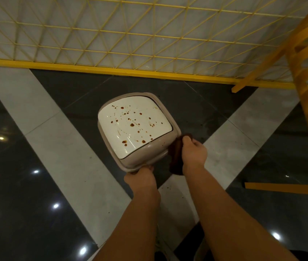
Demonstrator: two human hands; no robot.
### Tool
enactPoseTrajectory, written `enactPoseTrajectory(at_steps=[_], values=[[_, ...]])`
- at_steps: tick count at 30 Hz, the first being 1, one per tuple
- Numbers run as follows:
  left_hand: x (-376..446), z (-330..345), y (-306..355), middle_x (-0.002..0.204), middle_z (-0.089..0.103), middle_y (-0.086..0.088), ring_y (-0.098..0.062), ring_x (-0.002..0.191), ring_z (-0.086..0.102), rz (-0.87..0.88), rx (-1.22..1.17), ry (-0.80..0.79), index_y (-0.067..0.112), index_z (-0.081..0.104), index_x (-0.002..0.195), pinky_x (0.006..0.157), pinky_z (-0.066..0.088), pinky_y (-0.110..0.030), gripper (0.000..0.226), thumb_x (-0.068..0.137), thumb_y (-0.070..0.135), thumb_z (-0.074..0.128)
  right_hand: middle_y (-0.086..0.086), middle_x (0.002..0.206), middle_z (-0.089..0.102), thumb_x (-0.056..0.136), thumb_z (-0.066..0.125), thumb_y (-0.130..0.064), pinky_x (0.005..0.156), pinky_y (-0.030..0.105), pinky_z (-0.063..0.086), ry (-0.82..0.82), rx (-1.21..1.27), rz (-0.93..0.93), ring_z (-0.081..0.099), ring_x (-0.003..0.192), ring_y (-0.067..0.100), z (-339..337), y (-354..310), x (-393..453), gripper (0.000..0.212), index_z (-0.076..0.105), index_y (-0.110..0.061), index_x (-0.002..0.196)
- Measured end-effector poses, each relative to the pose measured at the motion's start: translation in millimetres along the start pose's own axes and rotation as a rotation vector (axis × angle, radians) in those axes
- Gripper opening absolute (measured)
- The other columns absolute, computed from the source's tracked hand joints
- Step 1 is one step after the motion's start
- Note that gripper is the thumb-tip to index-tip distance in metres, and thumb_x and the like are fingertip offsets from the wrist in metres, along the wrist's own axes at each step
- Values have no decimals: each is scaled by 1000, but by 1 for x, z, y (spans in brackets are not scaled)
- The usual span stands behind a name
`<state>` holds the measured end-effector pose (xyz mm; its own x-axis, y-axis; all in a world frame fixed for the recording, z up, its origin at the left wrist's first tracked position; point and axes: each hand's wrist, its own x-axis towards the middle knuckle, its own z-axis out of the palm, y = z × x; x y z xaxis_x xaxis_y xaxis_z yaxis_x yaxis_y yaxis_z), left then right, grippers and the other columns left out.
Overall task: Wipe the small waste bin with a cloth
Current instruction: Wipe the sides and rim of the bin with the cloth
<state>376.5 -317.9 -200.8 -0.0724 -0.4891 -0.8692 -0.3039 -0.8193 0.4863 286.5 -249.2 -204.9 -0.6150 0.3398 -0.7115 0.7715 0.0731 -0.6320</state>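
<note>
Just ahead of the left hand [141, 175], which grips its near rim, sits the bin [136, 129]: light, stiff, glossy plastic, probably slippery. Right hand [193, 151] clutches a soft dark cloth [176, 157] against the bin's right corner.

— What is lying underfoot?
— A glossy floor [36, 194] of dark and pale grey tiles is reflecting ceiling lights.
— And beyond?
— A yellow wire-grid panel [130, 34] is standing along the back; a yellow slatted piece, possibly a chair [307, 91], is sitting at right.
</note>
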Motion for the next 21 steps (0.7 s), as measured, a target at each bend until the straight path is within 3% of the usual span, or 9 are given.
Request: enactPoseTrajectory(at_steps=[3, 6, 9, 10, 12, 13, 14, 17, 21], values=[[-2, 1, 3, 109, 60, -10, -23, 97, 54, 14, 10, 27, 11, 50, 130, 84, 41, -35, 46, 86, 0, 59, 0, 89, 60, 89, 57, -31, 71, 32, 47, -29, 13, -10, 57, 80, 17, 3, 1, -5, 25, 61, -23, 112], [5, 3, 0, 100, 68, -12, -29, 95, 63, -8, 21, 10, 19, 65, 101, 85, 53, -45, 20, 82, 17, 59, 0, 102, 65, 88, 58, -29, 83, 38, 54, -79, -2, -114, 62, 94, 19, 9, 35, -31, 30, 61, -22, 117], [16, 1, -10, 103, 70, -13, -38, 94, 68, -24, 23, -26, 21, 67, 99, 81, 57, -55, 26, 74, 25, 59, -1, 97, 67, 86, 59, -30, 82, 37, 54, -119, -83, -138, 63, 89, 16, 13, 48, -40, 26, 64, -21, 110], [10, 1, -5, 103, 69, -14, -38, 94, 67, -16, 39, -27, 15, 66, 101, 83, 56, -54, 25, 78, 22, 60, -1, 95, 67, 85, 60, -30, 79, 35, 54, -112, -89, -124, 62, 87, 15, 13, 43, -36, 26, 64, -21, 108], [-1, 1, 4, 88, 64, -10, -32, 87, 62, 7, 38, 9, 12, 62, 86, 78, 54, -42, 5, 86, 8, 59, 0, 92, 66, 85, 60, -33, 76, 34, 53, -82, -62, -90, 61, 82, 15, 11, 28, -25, 26, 65, -20, 106], [-1, 2, 4, 81, 60, -6, -28, 85, 58, 16, 23, 31, 13, 59, 81, 73, 50, -38, 13, 87, 2, 58, 0, 91, 65, 85, 59, -34, 76, 35, 53, -68, -48, -75, 60, 81, 16, 10, 19, -20, 26, 65, -20, 106], [0, 4, 4, 80, 57, -3, -25, 87, 55, 24, 9, 30, 11, 59, 89, 72, 46, -35, 13, 87, -2, 57, 0, 90, 63, 86, 59, -34, 75, 35, 52, -64, -37, -62, 59, 80, 17, 8, 11, -14, 25, 65, -20, 105], [-2, 6, 6, 100, 59, -4, -22, 98, 53, 2, -29, 11, 11, 47, 132, 85, 44, -33, 49, 87, -5, 58, 3, 87, 63, 89, 57, -34, 68, 32, 49, -123, -72, -39, 59, 78, 19, 4, -7, -6, 21, 66, -19, 100], [0, 6, 9, 113, 61, -11, -23, 100, 58, 24, -76, 28, 13, 50, 125, 88, 48, -33, 43, 87, -6, 57, 5, 86, 62, 89, 56, -35, 60, 28, 45, -162, -112, 10, 57, 76, 19, -6, -5, -9, 19, 65, -18, 89]])
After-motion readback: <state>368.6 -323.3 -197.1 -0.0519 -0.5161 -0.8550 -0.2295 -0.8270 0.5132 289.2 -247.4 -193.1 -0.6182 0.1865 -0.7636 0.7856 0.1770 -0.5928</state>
